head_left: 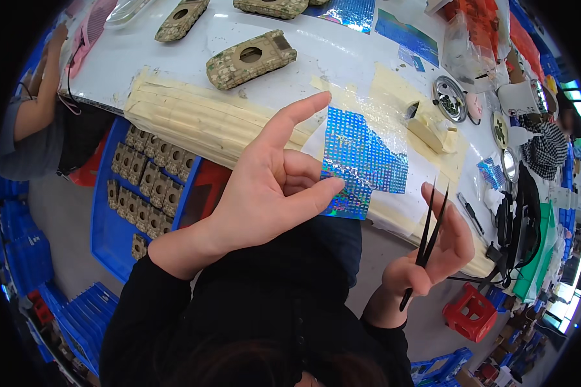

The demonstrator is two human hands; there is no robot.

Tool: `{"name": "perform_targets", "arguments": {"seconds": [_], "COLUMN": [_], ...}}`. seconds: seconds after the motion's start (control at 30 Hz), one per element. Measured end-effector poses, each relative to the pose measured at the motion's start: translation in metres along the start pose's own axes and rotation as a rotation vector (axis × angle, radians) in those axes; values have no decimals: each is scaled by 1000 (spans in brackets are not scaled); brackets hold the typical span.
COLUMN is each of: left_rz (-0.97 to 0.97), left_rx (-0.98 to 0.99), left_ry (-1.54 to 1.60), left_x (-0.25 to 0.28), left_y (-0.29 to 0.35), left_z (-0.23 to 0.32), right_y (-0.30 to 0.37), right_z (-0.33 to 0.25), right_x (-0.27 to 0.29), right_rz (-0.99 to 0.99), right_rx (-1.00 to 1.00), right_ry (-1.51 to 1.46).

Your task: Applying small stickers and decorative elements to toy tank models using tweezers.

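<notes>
A black jacket (258, 316) fills the lower edge, in front of the white table (168, 61). The left hand (265, 174) is raised, forefinger stretched upward, thumb pinching a shiny blue sheet (361, 155) against the curled fingers, near the table's padded edge. The right hand (436, 255), palm up and fingers loosely bent, grips black tweezers (425, 251) under its thumb, tips parted and pointing up. Left of the jacket, a blue tray (113, 245) holds rows of camouflage toy tank bodies (150, 177). On the table, a small metal dish (459, 115) contains dark bits (450, 102).
</notes>
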State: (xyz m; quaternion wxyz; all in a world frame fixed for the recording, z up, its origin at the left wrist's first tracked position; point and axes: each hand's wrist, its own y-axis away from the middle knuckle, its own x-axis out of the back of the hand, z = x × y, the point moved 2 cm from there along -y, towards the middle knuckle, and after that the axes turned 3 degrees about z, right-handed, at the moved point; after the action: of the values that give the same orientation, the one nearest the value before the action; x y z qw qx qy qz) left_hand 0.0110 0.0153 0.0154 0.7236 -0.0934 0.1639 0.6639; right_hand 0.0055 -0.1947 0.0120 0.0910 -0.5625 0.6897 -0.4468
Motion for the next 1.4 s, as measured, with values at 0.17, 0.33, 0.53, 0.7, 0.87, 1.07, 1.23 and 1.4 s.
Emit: {"name": "perform_targets", "arguments": {"seconds": [0.17,0.33,0.53,0.7,0.87,1.07,1.23,1.4], "left_rz": [9,11,-51,-42,-45,-50,-57,-41], "left_rx": [-5,-19,-15,-18,-19,-25,-21,-25], "left_ry": [-9,-14,-59,-63,-68,-60,-63,-54], "left_x": [0,-2,-2,-3,-2,-2,-2,-3], "left_y": [0,0,1,2,1,1,1,0], "left_z": [-1,-1,2,3,2,3,4,2], "right_y": [-6,-7,-7,-8,-7,-8,-8,-8], "right_z": [-22,-25,-25,-24,-24,-25,-25,-25], "right_x": [0,-1,-6,-8,-8,-9,-9,-9], "right_rz": [-183,-247,-271,-271,-266,-267,-266,-270], "right_rx": [187,278,299,303,302,295,296,298], "right_ry": [25,11,21,29,36,44,53,58]}}
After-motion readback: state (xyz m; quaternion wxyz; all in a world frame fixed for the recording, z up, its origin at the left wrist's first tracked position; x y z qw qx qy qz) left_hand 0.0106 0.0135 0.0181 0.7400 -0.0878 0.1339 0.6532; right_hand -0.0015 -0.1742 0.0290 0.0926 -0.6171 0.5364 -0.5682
